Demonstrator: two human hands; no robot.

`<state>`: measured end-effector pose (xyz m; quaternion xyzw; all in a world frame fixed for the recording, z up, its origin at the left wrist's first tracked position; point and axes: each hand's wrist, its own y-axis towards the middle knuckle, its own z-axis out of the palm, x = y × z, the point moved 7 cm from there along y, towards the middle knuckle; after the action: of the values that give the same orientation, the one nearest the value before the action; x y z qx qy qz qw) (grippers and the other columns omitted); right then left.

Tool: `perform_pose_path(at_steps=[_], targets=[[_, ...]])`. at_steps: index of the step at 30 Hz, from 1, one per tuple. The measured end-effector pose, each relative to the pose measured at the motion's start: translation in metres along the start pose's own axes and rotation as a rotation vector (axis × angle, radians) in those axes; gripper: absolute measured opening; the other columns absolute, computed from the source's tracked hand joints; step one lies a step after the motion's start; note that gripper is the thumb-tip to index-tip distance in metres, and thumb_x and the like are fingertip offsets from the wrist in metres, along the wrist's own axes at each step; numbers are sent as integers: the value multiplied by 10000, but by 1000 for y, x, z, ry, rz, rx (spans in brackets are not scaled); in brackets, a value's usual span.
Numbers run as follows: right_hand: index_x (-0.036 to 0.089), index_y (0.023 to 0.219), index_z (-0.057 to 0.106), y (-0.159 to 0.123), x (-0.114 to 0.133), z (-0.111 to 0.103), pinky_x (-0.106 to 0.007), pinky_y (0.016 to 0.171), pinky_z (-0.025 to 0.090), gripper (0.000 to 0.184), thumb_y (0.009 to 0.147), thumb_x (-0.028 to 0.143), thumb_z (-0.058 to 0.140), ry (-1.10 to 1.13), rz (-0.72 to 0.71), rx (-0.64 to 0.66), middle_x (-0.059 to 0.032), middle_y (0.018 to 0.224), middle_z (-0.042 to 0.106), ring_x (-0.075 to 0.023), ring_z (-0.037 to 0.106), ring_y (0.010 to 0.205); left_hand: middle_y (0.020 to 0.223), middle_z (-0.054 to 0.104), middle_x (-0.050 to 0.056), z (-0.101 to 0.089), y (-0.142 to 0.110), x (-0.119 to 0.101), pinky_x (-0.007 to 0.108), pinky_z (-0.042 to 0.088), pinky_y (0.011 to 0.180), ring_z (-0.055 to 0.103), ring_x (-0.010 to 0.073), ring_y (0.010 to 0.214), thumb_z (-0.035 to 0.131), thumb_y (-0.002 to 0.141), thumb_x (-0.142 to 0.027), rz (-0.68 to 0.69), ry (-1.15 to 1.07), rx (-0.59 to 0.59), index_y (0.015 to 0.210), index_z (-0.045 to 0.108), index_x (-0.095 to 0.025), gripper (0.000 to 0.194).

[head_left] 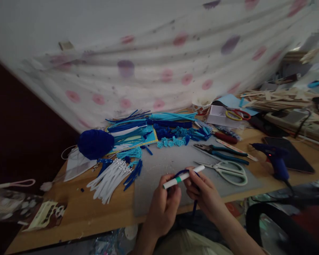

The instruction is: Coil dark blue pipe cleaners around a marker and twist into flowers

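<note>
Between my two hands, over the front of the grey mat, is a white marker pen with a green band, tilted up to the right. My left hand has its fingers closed around the pen's lower left part. A dark blue pipe cleaner arches over the pen and hangs down below my right hand. The right fingers pinch the pipe cleaner against the pen near its upper end. Parts of the pipe cleaner are hidden behind the fingers.
Right of my hands lie scissors, pliers and a blue glue gun. Leftward are white beaded stems, a blue yarn ball and several blue pipe cleaner bundles. A white box stands behind.
</note>
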<state>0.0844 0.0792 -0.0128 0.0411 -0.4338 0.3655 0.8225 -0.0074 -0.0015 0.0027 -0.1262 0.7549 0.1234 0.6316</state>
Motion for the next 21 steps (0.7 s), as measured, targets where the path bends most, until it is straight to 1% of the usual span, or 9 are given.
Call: perform_pose_path(at_steps=[3, 4, 6, 8, 10, 12, 14, 17, 21], targets=[[199, 819, 517, 1, -3, 1, -165, 393, 143, 479, 651, 559, 785, -36, -12, 0, 102, 552, 361, -35, 151, 440, 663, 481, -7, 6, 2, 7, 256, 402, 567, 443, 149, 610, 402, 866, -678, -54, -43, -122, 880, 568, -212, 495], [206, 794, 495, 1, -4, 1, -166, 388, 141, 485, 658, 582, 768, -64, -10, 7, 110, 536, 318, -39, 143, 438, 585, 405, -26, 5, 4, 13, 255, 364, 513, 389, 139, 545, 347, 849, -729, -104, -65, -203, 745, 523, -216, 552], [217, 725, 433, -3, -8, 0, -173, 378, 134, 512, 693, 652, 701, -169, 4, 24, 115, 526, 248, -48, 138, 433, 523, 316, -41, -1, 6, 25, 259, 313, 459, 328, 132, 488, 263, 815, -794, -196, -84, -357, 621, 414, -235, 611], [222, 677, 389, -10, -9, -3, -188, 374, 141, 542, 751, 724, 579, -326, 1, 35, 107, 530, 229, -58, 153, 430, 524, 337, -32, -9, 8, 33, 260, 319, 459, 357, 141, 498, 259, 806, -803, -217, -52, -463, 617, 404, -241, 611], [211, 681, 432, -20, -2, -5, -207, 401, 200, 527, 826, 716, 478, -540, -82, 47, 85, 543, 277, -76, 225, 453, 541, 379, -22, -18, 9, 32, 259, 340, 481, 395, 149, 525, 301, 837, -754, -153, 35, -520, 630, 423, -239, 568], [195, 687, 481, -31, 7, -3, -226, 476, 280, 487, 904, 628, 430, -785, -207, 97, 52, 578, 365, -100, 328, 523, 546, 400, -20, -25, 9, 26, 258, 352, 497, 404, 147, 526, 352, 871, -679, -57, 120, -539, 627, 429, -236, 512], [188, 704, 504, -40, 8, 1, -238, 556, 327, 431, 956, 524, 409, -981, -258, 194, 26, 631, 444, -117, 407, 599, 543, 410, -20, -28, 6, 22, 261, 360, 512, 404, 145, 522, 363, 893, -616, 10, 164, -546, 618, 427, -234, 475], [193, 743, 505, -49, 2, 4, -236, 592, 352, 378, 988, 450, 373, -1093, -221, 311, 21, 663, 484, -124, 453, 627, 535, 418, -20, -31, 2, 18, 261, 359, 524, 410, 145, 529, 388, 891, -567, 55, 195, -599, 598, 421, -230, 448], [198, 756, 505, -53, 5, 2, -229, 602, 367, 367, 995, 437, 361, -1153, -205, 302, 19, 672, 500, -129, 471, 640, 516, 447, -11, -29, -1, 18, 258, 359, 498, 442, 150, 516, 390, 891, -556, 76, 206, -652, 587, 454, -220, 458]])
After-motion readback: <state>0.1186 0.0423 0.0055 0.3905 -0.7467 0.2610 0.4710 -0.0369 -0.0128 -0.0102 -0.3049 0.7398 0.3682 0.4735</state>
